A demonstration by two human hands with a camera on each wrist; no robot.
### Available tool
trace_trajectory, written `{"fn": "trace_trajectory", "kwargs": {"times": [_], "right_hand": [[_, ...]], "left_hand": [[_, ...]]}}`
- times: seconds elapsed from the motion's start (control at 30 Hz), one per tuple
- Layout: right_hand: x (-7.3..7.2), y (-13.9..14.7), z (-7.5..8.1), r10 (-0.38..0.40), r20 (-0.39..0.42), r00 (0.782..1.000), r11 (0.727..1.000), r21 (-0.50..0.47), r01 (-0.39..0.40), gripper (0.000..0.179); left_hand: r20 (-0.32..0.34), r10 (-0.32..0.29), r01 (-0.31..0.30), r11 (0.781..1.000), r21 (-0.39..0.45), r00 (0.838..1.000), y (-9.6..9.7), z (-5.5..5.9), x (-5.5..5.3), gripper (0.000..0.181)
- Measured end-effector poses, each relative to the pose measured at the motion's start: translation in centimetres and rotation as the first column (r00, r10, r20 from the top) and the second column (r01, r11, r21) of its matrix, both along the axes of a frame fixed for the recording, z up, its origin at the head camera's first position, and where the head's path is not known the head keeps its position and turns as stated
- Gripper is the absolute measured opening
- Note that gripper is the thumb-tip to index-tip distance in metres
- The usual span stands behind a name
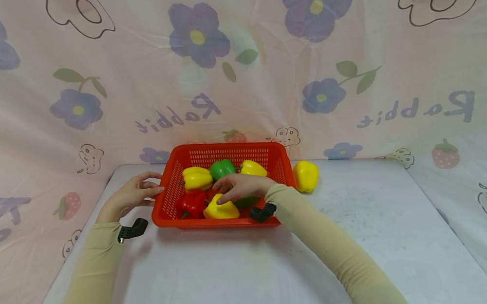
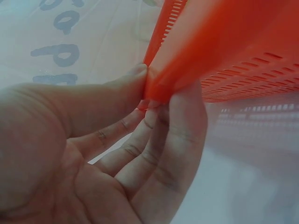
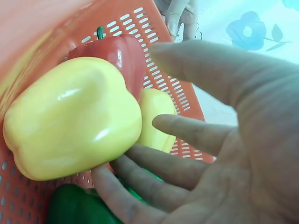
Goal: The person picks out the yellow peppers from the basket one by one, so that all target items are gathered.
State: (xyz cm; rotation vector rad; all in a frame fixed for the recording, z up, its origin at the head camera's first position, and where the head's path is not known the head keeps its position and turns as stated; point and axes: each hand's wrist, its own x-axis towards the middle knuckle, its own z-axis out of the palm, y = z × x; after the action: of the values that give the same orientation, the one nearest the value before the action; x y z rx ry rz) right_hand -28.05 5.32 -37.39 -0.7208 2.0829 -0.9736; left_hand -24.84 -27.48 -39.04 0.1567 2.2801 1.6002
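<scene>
Floral-printed cloth [image 1: 259,87] hangs behind a white table [image 1: 237,275] bearing a red perforated basket [image 1: 219,224]. Left hand [image 1: 131,197]: thumb and fingers pinch the basket's rim. Right hand [image 1: 247,186]: fingers apart, beside the front yellow pepper [image 1: 224,211] in the basket; contact cannot be told. Also within: red pepper [image 1: 192,203], rear green pepper [image 1: 222,168], two rear yellow peppers [image 1: 198,178]. Just outside, right: another yellow pepper [image 1: 306,176].

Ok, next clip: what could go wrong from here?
The right hand has its fingers by the front yellow pepper but not closed round it, so that smooth pepper might slip or roll if lifted.

The left hand pinches the rim of the red basket; a tug could slide or tilt it.

The yellow pepper outside sits right beside the basket and might get knocked.
</scene>
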Motion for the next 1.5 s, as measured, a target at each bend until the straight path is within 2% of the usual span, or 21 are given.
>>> {"fn": "trace_trajectory", "kwargs": {"times": [0.37,0.87,1.1,1.5], "right_hand": [[0.03,-0.33,0.03,0.022,-0.058,0.998,0.999,0.039,-0.019,0.058],[0.22,-0.86,0.12,0.015,-0.070,0.997,0.996,0.094,-0.008,0.057],[0.06,-0.97,0.08,0.020,-0.047,0.999,0.997,0.076,-0.016,0.055],[-0.58,-0.51,-0.21,0.039,-0.058,0.998,0.999,0.031,-0.038,0.053]], "left_hand": [[0.004,-0.003,0.003,1.000,0.004,1.000,-0.06,-0.18,-0.17,0.052],[-0.002,-0.011,0.011,1.000,-0.010,1.000,0.22,0.16,0.04,0.054],[0.003,-0.002,0.002,1.000,-0.006,1.000,0.11,-0.01,0.02,0.054],[0.000,0.006,-0.006,1.000,-0.011,1.000,0.05,-0.06,0.04,0.053]]}}
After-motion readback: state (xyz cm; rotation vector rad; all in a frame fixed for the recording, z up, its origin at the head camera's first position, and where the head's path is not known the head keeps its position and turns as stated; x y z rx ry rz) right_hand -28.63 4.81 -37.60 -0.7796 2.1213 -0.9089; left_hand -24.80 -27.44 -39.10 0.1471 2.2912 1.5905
